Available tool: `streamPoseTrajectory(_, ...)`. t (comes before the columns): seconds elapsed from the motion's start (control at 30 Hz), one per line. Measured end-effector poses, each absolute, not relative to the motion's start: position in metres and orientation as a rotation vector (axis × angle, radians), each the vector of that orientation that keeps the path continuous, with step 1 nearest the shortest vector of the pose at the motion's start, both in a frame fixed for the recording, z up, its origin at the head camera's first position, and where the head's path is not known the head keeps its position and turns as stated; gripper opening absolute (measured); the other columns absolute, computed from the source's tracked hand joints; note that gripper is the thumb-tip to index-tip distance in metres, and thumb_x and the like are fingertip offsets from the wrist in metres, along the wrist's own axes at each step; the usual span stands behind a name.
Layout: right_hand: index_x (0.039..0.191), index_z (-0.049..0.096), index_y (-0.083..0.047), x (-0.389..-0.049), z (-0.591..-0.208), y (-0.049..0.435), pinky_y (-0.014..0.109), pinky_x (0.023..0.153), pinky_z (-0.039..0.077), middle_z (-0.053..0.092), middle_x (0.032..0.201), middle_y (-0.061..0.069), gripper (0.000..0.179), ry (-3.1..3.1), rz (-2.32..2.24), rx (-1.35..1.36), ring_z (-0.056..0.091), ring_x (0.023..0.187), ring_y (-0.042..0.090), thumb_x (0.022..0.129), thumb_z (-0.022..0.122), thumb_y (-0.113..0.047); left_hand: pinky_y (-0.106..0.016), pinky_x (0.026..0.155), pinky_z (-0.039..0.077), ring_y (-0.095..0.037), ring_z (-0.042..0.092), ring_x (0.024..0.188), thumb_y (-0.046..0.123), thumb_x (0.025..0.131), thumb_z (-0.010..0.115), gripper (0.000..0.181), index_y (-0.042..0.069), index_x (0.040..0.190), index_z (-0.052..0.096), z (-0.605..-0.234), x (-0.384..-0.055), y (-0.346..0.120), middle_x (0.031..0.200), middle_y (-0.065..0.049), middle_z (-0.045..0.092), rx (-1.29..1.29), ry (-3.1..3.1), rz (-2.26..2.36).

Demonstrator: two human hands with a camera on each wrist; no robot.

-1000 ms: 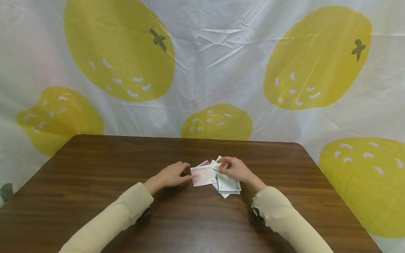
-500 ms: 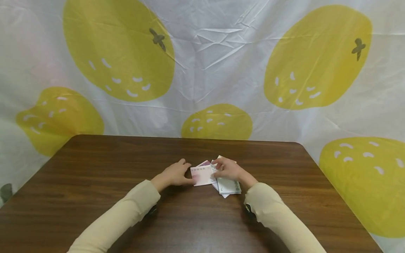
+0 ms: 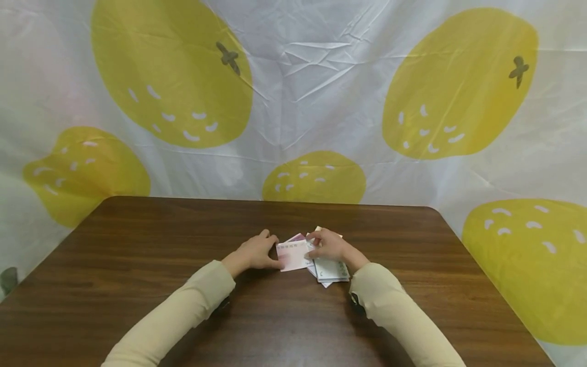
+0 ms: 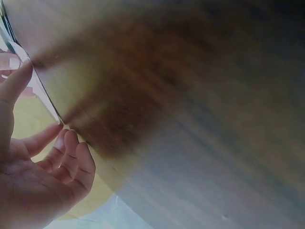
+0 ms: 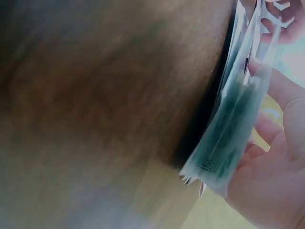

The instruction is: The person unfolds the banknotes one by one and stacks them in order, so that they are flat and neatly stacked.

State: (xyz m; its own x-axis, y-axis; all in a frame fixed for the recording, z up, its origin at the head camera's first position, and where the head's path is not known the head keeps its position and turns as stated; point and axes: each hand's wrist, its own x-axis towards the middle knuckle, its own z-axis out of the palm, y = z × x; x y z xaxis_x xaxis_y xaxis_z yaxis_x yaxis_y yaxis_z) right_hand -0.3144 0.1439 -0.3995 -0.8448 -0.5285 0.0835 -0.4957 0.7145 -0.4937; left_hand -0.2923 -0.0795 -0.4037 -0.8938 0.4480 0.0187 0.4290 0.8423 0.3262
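A pink banknote point(image 3: 292, 255) lies near the middle of the table, between both hands. My left hand point(image 3: 257, 252) holds its left end, the thumb at the near corner and a finger at the far one. Thumb and forefinger of my right hand point(image 3: 334, 245) pinch the right end. Under the right hand is a loose pile of green banknotes point(image 3: 331, 271), with bluish-white edges of other notes below. The right wrist view shows a green banknote point(image 5: 228, 129) tilted in front of the right palm. A purple note point(image 3: 297, 237) pokes out behind the pink one.
The dark wooden table point(image 3: 183, 229) has rounded far corners. Behind it hangs a white cloth point(image 3: 316, 102) printed with large yellow lemons. A small dark shape point(image 3: 9, 279) sits beyond the table's left edge.
My right hand has moved left from the green notes onto the pink banknote's right end. My left hand has come slightly right, its thumb now over the note's left edge.
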Motion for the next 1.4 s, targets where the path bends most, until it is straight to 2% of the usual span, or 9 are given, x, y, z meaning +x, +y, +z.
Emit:
streamPoseTrajectory(0.3,0.101,0.061,-0.004,-0.318,-0.402,0.142,0.027,0.065,0.039,0.056,0.078,0.002,0.034,2.819,-0.903,-0.683,0.049,0.072,0.014,0.071,0.072,-0.016,-0.04,0.068,0.042,-0.025,0.051,0.081,0.042,0.066,0.074,0.06,0.009,0.109,0.047,-0.401,-0.29,-0.078,0.094,-0.006,0.044,0.706,2.943,0.542)
streamPoseTrajectory(0.6,0.089,0.059,-0.001,-0.316,-0.401,0.14,0.026,0.062,0.039,0.054,0.076,0.002,0.014,2.738,-1.198,-0.635,0.049,0.07,0.015,0.075,0.062,-0.001,-0.038,0.064,0.043,-0.023,0.051,0.076,0.041,0.064,0.076,0.06,0.011,0.105,0.042,-0.401,-0.291,-0.077,0.09,-0.005,0.044,0.73,2.965,0.574)
streamPoseTrajectory(0.87,0.084,0.059,-0.005,-0.315,-0.402,0.137,0.025,0.058,0.038,0.055,0.073,0.0,0.004,2.774,-1.269,-0.576,0.049,0.064,0.012,0.08,0.06,-0.006,-0.035,0.057,0.041,-0.019,0.047,0.07,0.037,0.064,0.077,0.057,0.011,0.1,0.042,-0.401,-0.291,-0.077,0.088,-0.003,0.043,0.77,2.992,0.611)
streamPoseTrajectory(1.1,0.087,0.055,0.001,-0.313,-0.401,0.138,0.023,0.053,0.037,0.055,0.072,0.006,0.007,2.634,-1.511,-0.589,0.047,0.061,0.012,0.082,0.058,-0.003,-0.032,0.058,0.04,-0.018,0.046,0.069,0.026,0.072,0.072,0.038,0.009,0.093,0.045,-0.4,-0.291,-0.078,0.083,-0.002,0.044,0.749,3.037,0.816)
streamPoseTrajectory(1.27,0.09,0.053,0.003,-0.315,-0.398,0.139,0.021,0.049,0.036,0.055,0.071,0.009,0.011,2.551,-1.644,-0.547,0.046,0.058,0.013,0.084,0.058,-0.006,-0.031,0.061,0.038,-0.017,0.044,0.068,0.016,0.076,0.067,0.02,0.007,0.085,0.051,-0.398,-0.292,-0.079,0.076,-0.002,0.046,0.799,3.06,1.031)
streamPoseTrajectory(1.4,0.092,0.053,0.004,-0.31,-0.389,0.14,0.024,0.051,0.036,0.055,0.075,0.017,0.013,2.499,-1.694,-0.499,0.048,0.061,0.022,0.084,0.058,-0.006,-0.029,0.061,0.037,-0.015,0.044,0.066,0.012,0.078,0.064,0.011,0.007,0.08,0.054,-0.397,-0.294,-0.079,0.072,-0.001,0.048,0.802,3.013,1.197)
